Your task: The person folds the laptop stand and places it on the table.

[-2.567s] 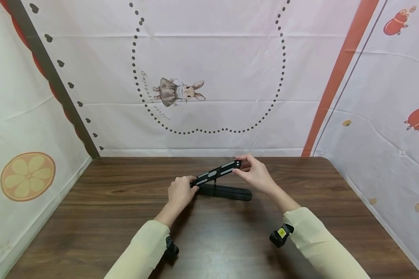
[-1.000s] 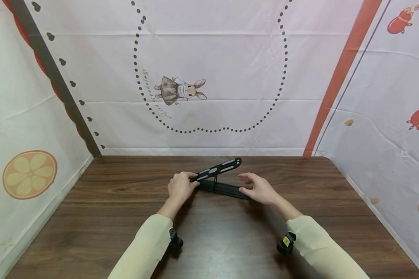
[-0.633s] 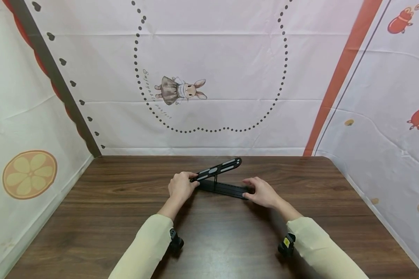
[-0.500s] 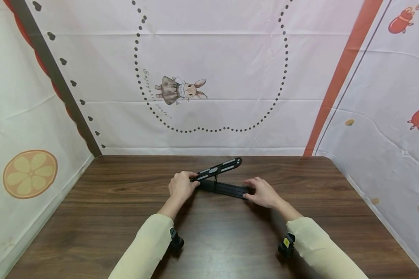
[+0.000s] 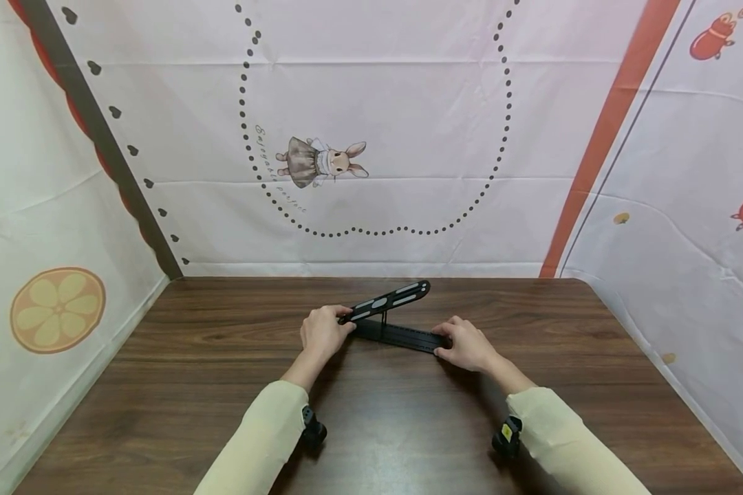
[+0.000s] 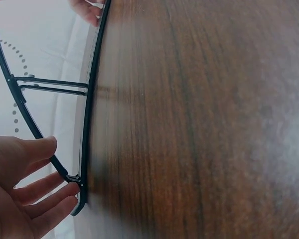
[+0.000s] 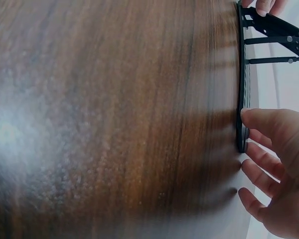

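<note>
A black folding laptop stand [image 5: 379, 303] with grey pads stands near the back of the table, spread into a sideways V. Its base strip [image 5: 405, 337] lies on the tabletop, while the padded upper arm slants up to the right. Thin struts [image 6: 55, 84] join the two parts in the left wrist view. My left hand [image 5: 323, 334] holds the hinged left end, thumb on the upper arm and fingers by the hinge. At the base's right end, my right hand [image 5: 466, 344] grips the strip between thumb and fingers; the outer fingers [image 7: 259, 179] spread apart beyond it.
The dark wood table [image 5: 384, 426] reaches back to a white printed cloth [image 5: 408, 137], which also rises on both sides. Each sleeve carries a small black wrist camera [image 5: 506, 436].
My right hand has let go of the raised upper arm, moved down to the base strip's right end and closed on it. My left hand stays at the hinge; the upper arm remains raised.
</note>
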`<state>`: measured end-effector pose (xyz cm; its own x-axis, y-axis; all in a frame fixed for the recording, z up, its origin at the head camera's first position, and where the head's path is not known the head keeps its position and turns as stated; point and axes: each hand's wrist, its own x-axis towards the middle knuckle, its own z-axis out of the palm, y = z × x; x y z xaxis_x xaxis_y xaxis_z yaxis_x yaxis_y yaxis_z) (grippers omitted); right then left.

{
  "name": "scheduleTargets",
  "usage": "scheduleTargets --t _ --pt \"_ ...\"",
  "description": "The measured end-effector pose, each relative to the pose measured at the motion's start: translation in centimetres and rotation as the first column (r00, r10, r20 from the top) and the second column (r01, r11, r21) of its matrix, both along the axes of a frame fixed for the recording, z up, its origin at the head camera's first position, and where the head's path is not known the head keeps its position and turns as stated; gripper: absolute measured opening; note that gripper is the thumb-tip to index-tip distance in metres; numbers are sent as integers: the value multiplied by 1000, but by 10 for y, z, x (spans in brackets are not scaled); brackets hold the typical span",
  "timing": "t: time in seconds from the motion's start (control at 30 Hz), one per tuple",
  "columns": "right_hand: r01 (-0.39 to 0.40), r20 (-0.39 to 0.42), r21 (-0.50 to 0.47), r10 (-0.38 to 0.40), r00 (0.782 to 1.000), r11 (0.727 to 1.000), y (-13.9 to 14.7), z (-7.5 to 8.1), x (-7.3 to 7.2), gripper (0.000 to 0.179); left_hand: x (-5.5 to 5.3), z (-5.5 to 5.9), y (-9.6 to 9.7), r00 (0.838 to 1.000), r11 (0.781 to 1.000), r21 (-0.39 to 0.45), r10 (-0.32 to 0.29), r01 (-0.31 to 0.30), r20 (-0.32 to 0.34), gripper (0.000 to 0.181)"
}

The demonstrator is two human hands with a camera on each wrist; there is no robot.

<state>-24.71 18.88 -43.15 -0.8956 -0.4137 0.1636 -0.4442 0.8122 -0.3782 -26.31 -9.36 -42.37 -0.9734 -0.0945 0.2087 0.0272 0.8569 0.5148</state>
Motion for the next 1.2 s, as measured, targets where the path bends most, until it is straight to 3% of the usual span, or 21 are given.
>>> scheduleTargets --t 0.47,1.2 --pt "-11 -25 49 13 1000 999 -2 2 8 30 -1 0 1 1000 1000 9 -29 29 4 27" --pt "-126 -55 69 130 990 990 3 3 28 32 -1 -6 0 992 995 -8 -100 100 -83 26"
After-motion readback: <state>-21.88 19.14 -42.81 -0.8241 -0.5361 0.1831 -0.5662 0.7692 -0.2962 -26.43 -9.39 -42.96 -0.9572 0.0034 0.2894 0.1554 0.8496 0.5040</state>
